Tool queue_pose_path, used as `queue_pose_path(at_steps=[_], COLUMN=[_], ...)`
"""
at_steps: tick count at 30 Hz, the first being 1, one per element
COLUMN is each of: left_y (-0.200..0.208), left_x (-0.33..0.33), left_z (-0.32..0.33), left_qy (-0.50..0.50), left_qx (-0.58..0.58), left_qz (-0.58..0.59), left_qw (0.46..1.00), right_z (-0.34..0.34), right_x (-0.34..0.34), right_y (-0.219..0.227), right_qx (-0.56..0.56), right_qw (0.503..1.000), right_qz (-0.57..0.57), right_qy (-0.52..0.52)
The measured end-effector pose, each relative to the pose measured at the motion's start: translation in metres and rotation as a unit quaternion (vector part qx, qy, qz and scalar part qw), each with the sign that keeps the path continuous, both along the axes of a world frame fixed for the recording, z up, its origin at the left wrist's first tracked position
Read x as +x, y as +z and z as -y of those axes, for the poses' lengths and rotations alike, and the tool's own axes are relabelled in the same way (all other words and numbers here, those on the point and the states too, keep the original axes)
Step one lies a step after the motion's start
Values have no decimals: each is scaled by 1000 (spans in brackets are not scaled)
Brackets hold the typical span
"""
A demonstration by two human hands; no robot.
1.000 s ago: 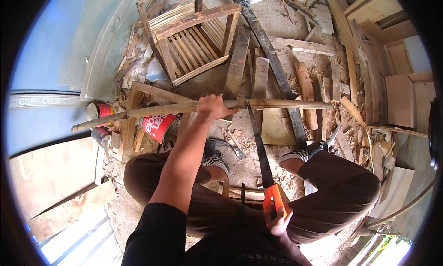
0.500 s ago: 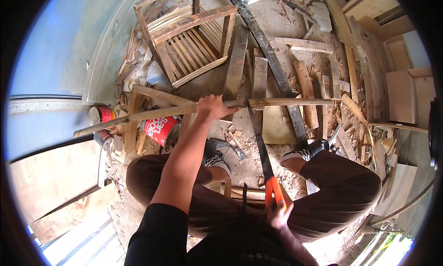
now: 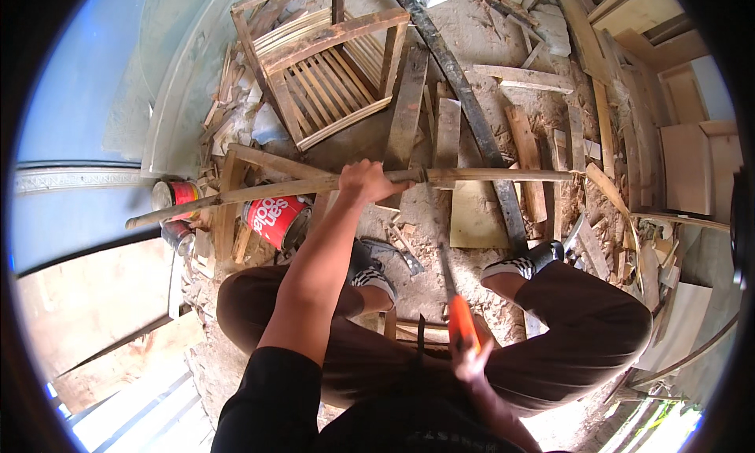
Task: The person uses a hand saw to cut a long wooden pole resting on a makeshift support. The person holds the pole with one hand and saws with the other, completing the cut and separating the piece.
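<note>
A long, slim wooden pole lies crosswise in front of me. My left hand is closed around it near its middle, palm down, with the thumb stretched along it to the right. Just right of that thumb, the tip end of a handsaw meets the pole. The saw's dark blade is smeared by motion and slants down to an orange handle. My right hand grips that handle close to my lap. Beneath the pole's left part stands a wooden support of nailed boards.
Red paint cans stand left, below the pole. A slatted wooden frame lies ahead. A long dark beam crosses the floor, among planks and scraps. Wooden boards lean at the right; a blue panel stands left.
The saw's handle and my right hand have shifted slightly left, and the handle now shows a narrower side. The blade has become blurred. My left hand stays on the pole.
</note>
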State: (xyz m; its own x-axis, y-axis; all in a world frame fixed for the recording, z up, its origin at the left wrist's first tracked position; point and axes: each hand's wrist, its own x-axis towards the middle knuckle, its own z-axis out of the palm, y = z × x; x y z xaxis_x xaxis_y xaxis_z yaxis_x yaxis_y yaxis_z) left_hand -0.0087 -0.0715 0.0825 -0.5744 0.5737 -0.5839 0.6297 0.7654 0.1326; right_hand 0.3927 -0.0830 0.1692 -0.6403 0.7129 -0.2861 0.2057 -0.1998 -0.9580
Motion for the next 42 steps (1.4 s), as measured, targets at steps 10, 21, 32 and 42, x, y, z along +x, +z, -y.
queue_pose_path(at_steps=[10,21,32,42], left_y=[0,-19,-1,-11], left_x=[0,12,11,2], left_z=[4,14,4,-1], left_qy=[7,-18,4,-1], left_qx=[5,10,39,-4], left_qz=[-1,-33,-14,-5], left_qw=[1000,999,999,1000], right_z=[-2,-9,-39,19], right_x=[-11,-54,-91,28], right_y=[4,-44,-59,-14], right_qx=[-18,-124,-33,7], right_qw=[999,975,991,986], right_qz=[-28,104,108,102], right_qy=[-15,-154,-72,-133])
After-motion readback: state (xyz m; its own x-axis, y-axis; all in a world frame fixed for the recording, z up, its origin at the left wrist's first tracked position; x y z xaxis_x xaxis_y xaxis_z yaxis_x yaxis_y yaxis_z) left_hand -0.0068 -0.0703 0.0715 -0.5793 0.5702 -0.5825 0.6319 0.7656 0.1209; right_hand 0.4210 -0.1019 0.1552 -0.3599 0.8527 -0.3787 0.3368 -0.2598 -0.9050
